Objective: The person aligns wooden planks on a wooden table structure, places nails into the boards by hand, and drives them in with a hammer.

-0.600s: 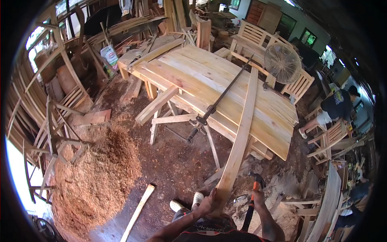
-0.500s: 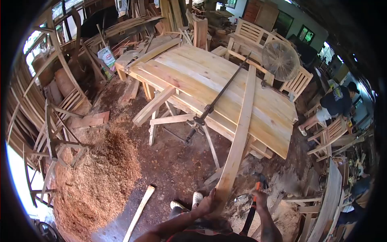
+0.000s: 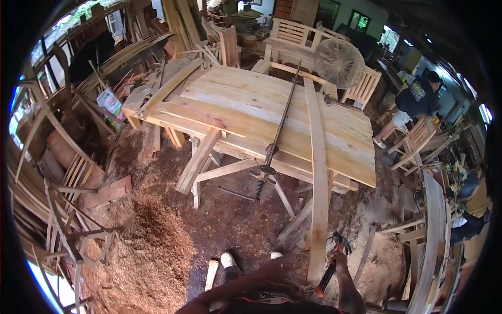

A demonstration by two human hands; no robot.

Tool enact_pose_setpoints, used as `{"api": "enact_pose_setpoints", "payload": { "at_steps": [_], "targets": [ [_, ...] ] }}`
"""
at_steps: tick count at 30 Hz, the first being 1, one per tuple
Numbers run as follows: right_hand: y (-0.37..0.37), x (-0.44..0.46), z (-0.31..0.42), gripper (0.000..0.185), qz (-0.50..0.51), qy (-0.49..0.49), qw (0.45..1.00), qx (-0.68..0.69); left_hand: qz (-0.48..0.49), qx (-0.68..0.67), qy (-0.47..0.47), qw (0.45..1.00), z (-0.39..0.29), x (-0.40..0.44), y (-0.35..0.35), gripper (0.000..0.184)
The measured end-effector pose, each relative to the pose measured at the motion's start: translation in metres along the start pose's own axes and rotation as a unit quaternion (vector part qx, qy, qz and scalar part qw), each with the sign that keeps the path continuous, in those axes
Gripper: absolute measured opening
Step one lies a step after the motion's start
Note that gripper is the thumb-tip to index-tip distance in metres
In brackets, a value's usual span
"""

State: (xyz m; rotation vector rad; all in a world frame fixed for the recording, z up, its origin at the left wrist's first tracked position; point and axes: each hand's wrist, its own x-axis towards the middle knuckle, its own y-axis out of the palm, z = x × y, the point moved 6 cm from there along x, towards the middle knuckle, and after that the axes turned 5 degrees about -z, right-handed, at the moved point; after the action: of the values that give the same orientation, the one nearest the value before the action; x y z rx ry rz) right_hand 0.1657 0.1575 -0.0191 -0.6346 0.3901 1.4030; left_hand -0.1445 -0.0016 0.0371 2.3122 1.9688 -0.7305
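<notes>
The right hand [image 3: 340,260] was low before the body, fingers wrapped around a hammer [image 3: 329,275]. The left hand [image 3: 277,270] was blurred, its fingers impossible to tell. A long board [image 3: 318,157] overlay the planks [image 3: 246,99], beside a metal clamp [image 3: 282,118].

On my feed, the wearer's shirt [image 3: 300,310] is black or very dark, with thin red lines edging the lower front. I can make out pale lettering [image 3: 269,294] across it, too small and blurred for me to read, near a small patch of white and red. A dark trouser leg [image 3: 230,273] meets one pale, round-toed shoe [image 3: 228,259]; I see just the toe of its matching mate [image 3: 276,255]. The right hand [image 3: 340,258] and right forearm [image 3: 349,290] are bare, and the left forearm [image 3: 235,287] looks bare too, its far end smeared by blur.
</notes>
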Motion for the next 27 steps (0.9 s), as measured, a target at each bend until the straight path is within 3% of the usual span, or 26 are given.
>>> {"api": "enact_pose_setpoints", "payload": {
  "at_steps": [1, 2, 3, 4, 7, 8, 9, 11, 14, 17, 20, 21, 23, 24, 27],
  "targets": [
    [-0.006, 0.013, -0.021, 0.017, -0.007, -0.007, 1.000, 0.004, -0.036, 0.052, 0.092, 0.994, 0.044, 0.010, -0.009, 0.037],
    [0.005, 0.016, -0.038, 0.023, 0.099, 0.100, 0.980, 0.137, -0.081, 0.061, 0.108, 0.989, 0.069, 0.005, -0.028, 0.037],
    [0.005, 0.016, -0.045, 0.023, 0.094, 0.104, 0.980, 0.145, -0.126, 0.071, 0.122, 0.982, 0.079, -0.004, -0.054, 0.037],
    [0.006, 0.018, -0.048, 0.024, 0.088, 0.056, 0.986, 0.129, -0.178, 0.043, 0.064, 0.981, 0.096, -0.003, -0.083, 0.038],
    [0.011, 0.004, -0.056, 0.027, 0.043, -0.086, 0.991, 0.092, -0.191, 0.012, 0.104, 0.976, 0.073, 0.011, -0.147, 0.034],
    [0.014, -0.023, -0.043, 0.025, 0.005, -0.092, 0.991, 0.093, -0.168, 0.020, 0.113, 0.979, 0.061, 0.022, -0.160, 0.034],
    [0.025, -0.059, -0.013, 0.023, -0.034, -0.095, 0.991, 0.091, -0.179, 0.059, 0.199, 0.962, 0.037, 0.028, -0.174, 0.030],
    [0.034, -0.066, -0.018, 0.026, -0.031, -0.005, 0.987, 0.156, -0.169, 0.096, 0.291, 0.937, 0.002, 0.041, -0.188, 0.026],
    [0.039, -0.091, -0.010, 0.021, -0.056, 0.044, 0.988, 0.135, -0.134, -0.013, 0.184, 0.974, -0.042, 0.073, -0.206, 0.035],
    [0.047, -0.110, -0.005, 0.009, -0.094, 0.001, 0.995, 0.037, -0.114, -0.008, 0.218, 0.969, -0.092, 0.098, -0.203, 0.036],
    [0.064, -0.130, -0.003, 0.016, -0.166, -0.021, 0.985, -0.051, -0.043, -0.060, 0.189, 0.979, -0.089, 0.149, -0.179, 0.040],
    [0.071, -0.134, -0.001, 0.016, -0.174, -0.037, 0.983, -0.050, -0.054, -0.059, 0.181, 0.980, -0.098, 0.152, -0.185, 0.040],
    [0.083, -0.147, 0.004, 0.017, -0.182, -0.074, 0.980, -0.021, -0.034, -0.047, 0.132, 0.990, -0.128, 0.159, -0.192, 0.061],
    [0.089, -0.153, 0.006, 0.018, -0.187, -0.090, 0.978, -0.010, -0.082, -0.010, 0.206, 0.975, -0.103, 0.187, -0.181, 0.062],
    [0.110, -0.173, 0.013, 0.019, -0.188, -0.117, 0.975, 0.025, -0.087, -0.050, 0.176, 0.979, -0.091, 0.221, -0.176, 0.049]
  ]
}}
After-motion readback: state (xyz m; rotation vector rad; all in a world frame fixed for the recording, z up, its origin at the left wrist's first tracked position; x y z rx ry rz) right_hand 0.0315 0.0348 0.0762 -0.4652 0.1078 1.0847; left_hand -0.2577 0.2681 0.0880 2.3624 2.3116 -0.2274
